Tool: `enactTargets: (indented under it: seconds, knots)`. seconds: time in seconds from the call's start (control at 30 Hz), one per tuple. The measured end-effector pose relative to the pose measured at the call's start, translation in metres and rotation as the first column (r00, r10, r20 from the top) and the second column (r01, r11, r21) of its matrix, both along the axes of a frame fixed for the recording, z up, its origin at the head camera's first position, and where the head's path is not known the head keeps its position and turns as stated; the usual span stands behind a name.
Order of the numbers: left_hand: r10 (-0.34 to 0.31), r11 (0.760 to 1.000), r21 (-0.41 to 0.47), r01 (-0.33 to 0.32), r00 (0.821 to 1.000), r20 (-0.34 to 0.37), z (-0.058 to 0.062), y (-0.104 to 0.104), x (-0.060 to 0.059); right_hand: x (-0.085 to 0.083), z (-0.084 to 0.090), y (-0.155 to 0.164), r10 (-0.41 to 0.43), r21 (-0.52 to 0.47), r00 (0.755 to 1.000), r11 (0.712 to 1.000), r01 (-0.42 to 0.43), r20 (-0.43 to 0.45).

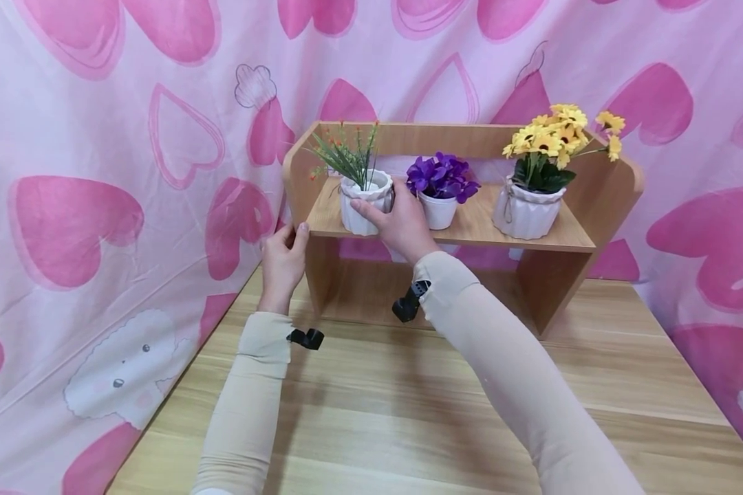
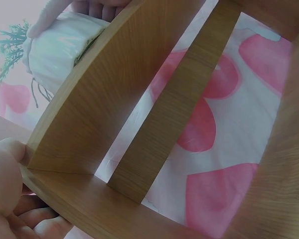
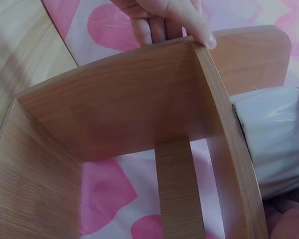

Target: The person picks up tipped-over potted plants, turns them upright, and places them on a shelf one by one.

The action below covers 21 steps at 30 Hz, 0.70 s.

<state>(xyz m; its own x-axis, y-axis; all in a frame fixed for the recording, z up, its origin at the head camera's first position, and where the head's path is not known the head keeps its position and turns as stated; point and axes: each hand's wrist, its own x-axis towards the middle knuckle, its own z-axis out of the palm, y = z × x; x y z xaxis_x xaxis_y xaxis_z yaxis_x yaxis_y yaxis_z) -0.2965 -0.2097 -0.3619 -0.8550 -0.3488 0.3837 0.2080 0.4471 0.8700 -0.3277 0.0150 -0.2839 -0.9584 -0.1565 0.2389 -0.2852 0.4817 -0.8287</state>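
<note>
Though hidden overhead, left hand point(image 3: 164, 20) fingers curled over shelf point(image 3: 139, 94) edge; right hand point(image 1: 399, 220) gripping white pot point(image 1: 364, 203).

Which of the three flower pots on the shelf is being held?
The leftmost white pot, with thin green stems; the right hand grips it.

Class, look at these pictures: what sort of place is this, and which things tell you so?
Probably a staged tabletop set, not a lived-in room: a heart-print cloth backdrop hangs behind a wooden table, where a small wooden shelf holds three potted artificial flowers.
</note>
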Motion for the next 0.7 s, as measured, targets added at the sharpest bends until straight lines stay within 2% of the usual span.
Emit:
enactTargets:
  seconds: [0.3, 0.57, 0.7]
  knots:
    - [0.002, 1.0, 0.006, -0.003, 1.0, 0.023, 0.0, 0.002, 0.0, -0.008, 0.004, -0.001, -0.001, 0.028, 0.997, 1.0, -0.001, 0.081]
    - [0.008, 1.0, 0.005, -0.008, 1.0, 0.002, -0.002, 0.001, -0.001, -0.019, 0.006, -0.004, 0.002, 0.046, 0.995, 0.999, -0.006, 0.098]
    - [0.01, 1.0, 0.011, -0.01, 1.0, 0.013, -0.001, 0.0, -0.001, -0.022, 0.009, -0.005, 0.004, 0.036, 0.992, 0.999, -0.009, 0.128]
